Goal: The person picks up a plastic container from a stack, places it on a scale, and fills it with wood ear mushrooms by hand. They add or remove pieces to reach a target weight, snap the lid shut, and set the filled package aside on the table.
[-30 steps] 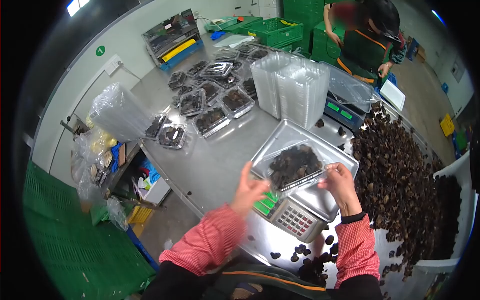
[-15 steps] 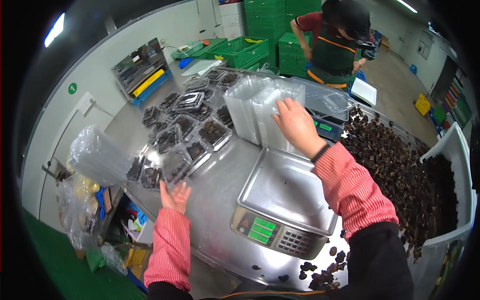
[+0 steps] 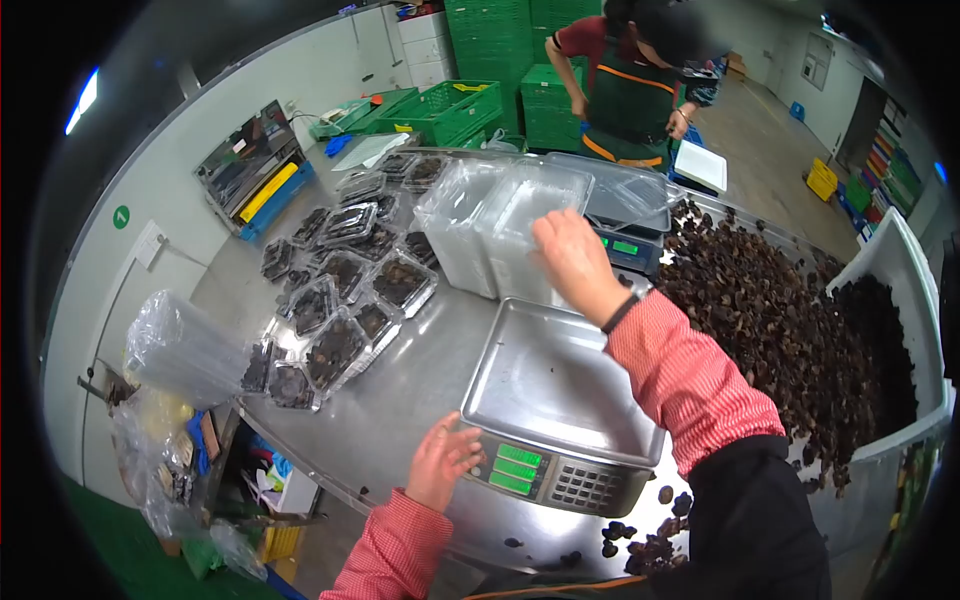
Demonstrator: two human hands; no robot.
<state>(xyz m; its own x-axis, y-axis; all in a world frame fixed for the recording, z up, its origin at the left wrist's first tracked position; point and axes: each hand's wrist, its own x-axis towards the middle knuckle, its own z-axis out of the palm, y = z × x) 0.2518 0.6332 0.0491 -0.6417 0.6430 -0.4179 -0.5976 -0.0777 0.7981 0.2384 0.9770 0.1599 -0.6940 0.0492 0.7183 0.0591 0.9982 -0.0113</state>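
Note:
My right hand [image 3: 578, 262] is at the near right edge of the tall nested stacks of clear plastic boxes [image 3: 460, 235], fingers bent and closed on a clear plastic box [image 3: 535, 195]; the fingertips are partly hidden. My left hand [image 3: 441, 462] holds nothing and has its fingers apart, beside the left corner of a digital scale [image 3: 545, 478]. The scale's steel tray [image 3: 560, 375] bears only a small dark speck, and its green display is lit. Left of the stacks, filled clear boxes [image 3: 335, 350] of dark mushroom pieces crowd the steel table [image 3: 420, 370].
A heap of dark mushroom pieces [image 3: 760, 330] lies to the right, beside a tilted white bin [image 3: 905, 250]. A second scale [image 3: 630, 248] stands behind the stacks. Bagged plastic boxes [image 3: 185, 335] are at the left edge. A co-worker in an apron [image 3: 630, 110] stands across the table.
My left hand has moved right and nearer, from the filled boxes to the scale's corner; a filled box stays there. My right hand's fingers have curled at the stack. The view has shifted slightly.

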